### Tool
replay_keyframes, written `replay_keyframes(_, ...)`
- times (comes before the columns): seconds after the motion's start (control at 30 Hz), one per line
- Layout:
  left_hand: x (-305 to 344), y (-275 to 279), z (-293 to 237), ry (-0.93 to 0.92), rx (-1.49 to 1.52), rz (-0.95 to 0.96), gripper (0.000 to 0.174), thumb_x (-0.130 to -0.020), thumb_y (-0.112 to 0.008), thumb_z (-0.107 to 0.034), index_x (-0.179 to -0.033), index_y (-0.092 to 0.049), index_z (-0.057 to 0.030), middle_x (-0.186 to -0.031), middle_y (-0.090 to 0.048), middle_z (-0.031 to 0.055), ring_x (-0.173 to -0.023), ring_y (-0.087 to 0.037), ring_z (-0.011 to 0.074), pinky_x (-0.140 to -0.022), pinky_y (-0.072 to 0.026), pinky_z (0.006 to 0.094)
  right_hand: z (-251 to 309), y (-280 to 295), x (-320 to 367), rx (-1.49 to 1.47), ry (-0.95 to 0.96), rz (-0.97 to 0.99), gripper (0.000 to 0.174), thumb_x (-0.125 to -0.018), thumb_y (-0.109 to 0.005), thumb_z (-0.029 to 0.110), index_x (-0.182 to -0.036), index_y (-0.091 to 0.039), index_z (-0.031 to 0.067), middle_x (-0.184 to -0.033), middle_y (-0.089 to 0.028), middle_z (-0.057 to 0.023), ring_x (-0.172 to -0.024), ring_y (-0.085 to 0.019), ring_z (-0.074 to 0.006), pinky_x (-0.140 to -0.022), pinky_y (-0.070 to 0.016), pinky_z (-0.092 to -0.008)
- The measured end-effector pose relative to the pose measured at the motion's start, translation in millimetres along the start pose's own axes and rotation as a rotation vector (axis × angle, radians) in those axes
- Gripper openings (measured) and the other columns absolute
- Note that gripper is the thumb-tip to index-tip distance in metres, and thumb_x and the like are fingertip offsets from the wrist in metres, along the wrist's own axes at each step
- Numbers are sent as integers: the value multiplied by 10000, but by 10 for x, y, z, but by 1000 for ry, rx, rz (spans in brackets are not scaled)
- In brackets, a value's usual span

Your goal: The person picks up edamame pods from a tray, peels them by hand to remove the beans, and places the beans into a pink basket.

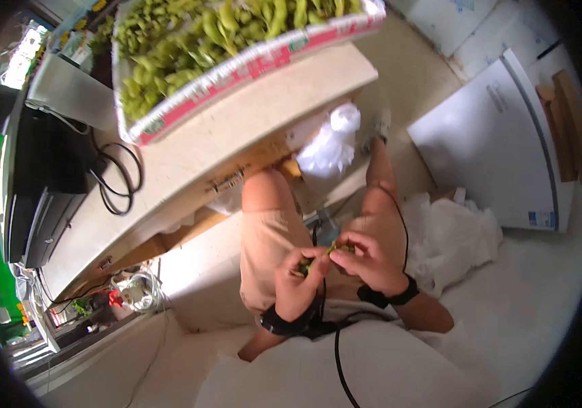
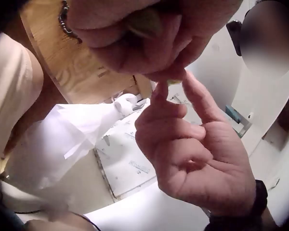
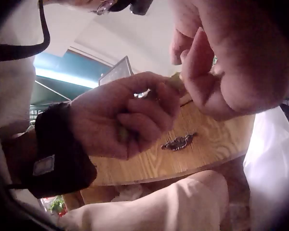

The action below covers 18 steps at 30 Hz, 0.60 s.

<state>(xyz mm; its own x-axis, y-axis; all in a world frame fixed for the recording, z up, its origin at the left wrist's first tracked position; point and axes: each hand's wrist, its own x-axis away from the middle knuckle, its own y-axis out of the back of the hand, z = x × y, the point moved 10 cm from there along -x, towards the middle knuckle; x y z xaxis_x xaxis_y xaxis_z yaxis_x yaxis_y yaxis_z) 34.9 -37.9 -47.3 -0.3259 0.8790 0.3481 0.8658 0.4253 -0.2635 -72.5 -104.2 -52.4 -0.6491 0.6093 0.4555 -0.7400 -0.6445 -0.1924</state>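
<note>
Over the lap in the head view, my left hand and right hand meet at the fingertips. Between them they pinch a small green bean pod, mostly hidden by the fingers. More green pods lie in the curl of my left palm; one pod peeks out between those fingers in the left wrist view. Thumb and forefinger of the right hand press at the pinched pod's end. From the right wrist, the pod's tip sticks out where both hands come together.
A shallow white-and-pink box heaped with green pods stands on the counter. Black cables lie left of it. A white plastic bag hangs at the counter's front. To the right are a white fridge-like box and crumpled plastic.
</note>
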Motion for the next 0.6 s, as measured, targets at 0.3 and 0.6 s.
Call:
replay_keyframes(0.3,-16,39,-6,27,424,53,200,-898,-548,-105,-1058,-550,14,-811,-580,70,-716,-518,107,-617,-391,206,1272,-3,-317,248,174,-1,194,-893,-533,122,-1023,-627,15,-806,-617,5,-722,-515,-16,-620,-410,-163)
replay_keyframes(0.6,1,185,-77,-10,442,37,142,-905,-555,-128,-992,-577,-19,-784,-602,69,-532,-389,36,-466,-268,167,2998,-372,-1037,312,520,8,135,-850,-538,60,-968,-571,3,-821,-609,-11,-741,-528,-46,-636,-409,-186)
